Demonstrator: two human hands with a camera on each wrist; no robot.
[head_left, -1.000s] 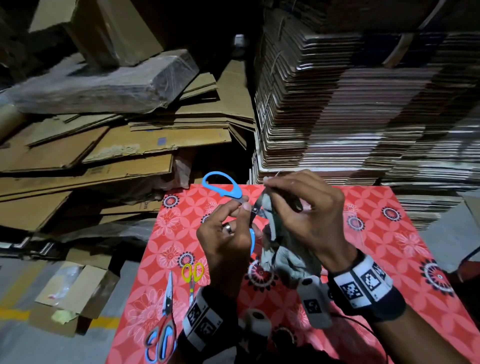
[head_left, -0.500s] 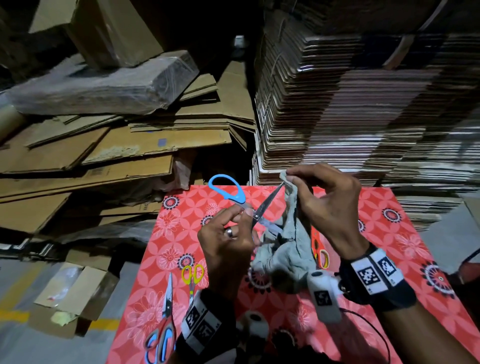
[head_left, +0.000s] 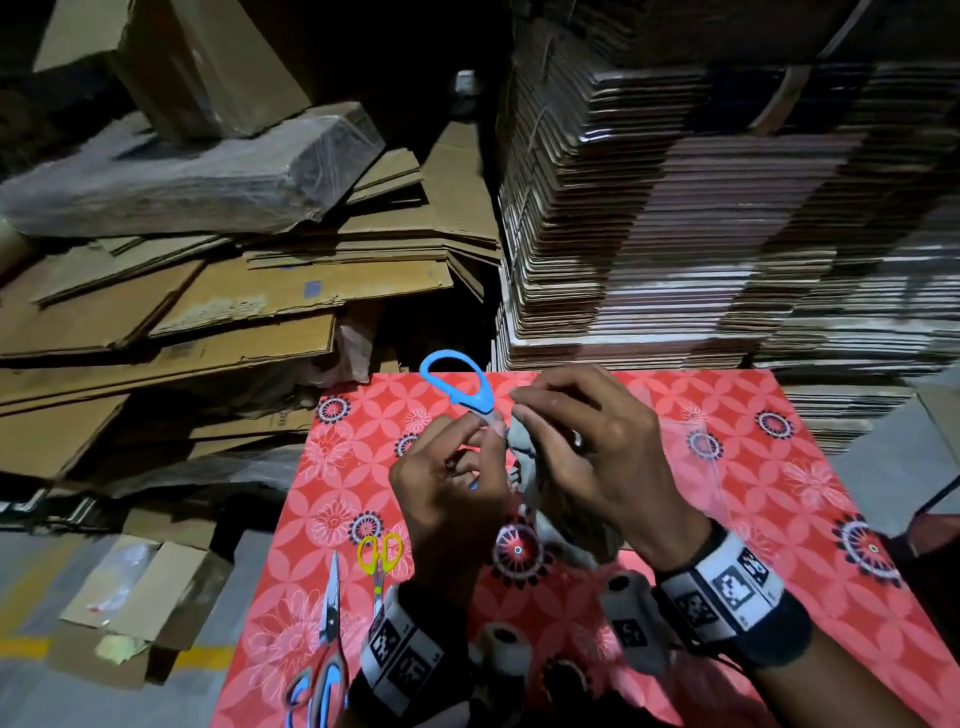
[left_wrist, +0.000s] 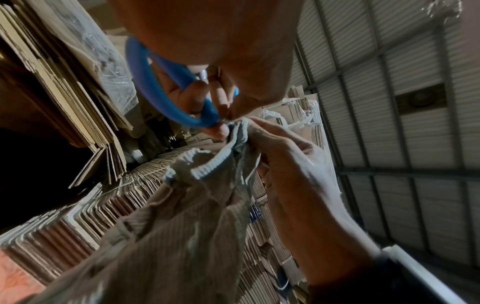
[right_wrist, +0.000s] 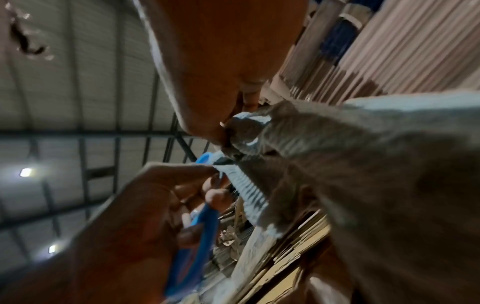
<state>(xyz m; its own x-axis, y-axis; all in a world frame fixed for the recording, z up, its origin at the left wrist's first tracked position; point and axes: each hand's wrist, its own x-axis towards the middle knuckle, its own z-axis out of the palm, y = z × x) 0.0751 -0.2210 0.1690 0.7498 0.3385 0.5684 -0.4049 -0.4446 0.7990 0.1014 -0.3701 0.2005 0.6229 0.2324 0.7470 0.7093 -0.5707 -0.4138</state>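
We've got a white strap w/ b/w square code tags over a dark cuff on each wrist: left strap (head_left: 400, 662), right strap (head_left: 724, 592). Pale cam pods sit beside them, left pod (head_left: 506, 649) & right pod (head_left: 631, 621), the right one w/ a code tag; left hand (head_left: 449, 509) wears a ring (head_left: 451, 463).

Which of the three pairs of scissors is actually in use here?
The blue-handled scissors, held in the left hand at the grey knitted cloth. The small yellow-handled scissors and the larger red-and-blue-handled scissors lie flat on the red patterned mat, untouched.
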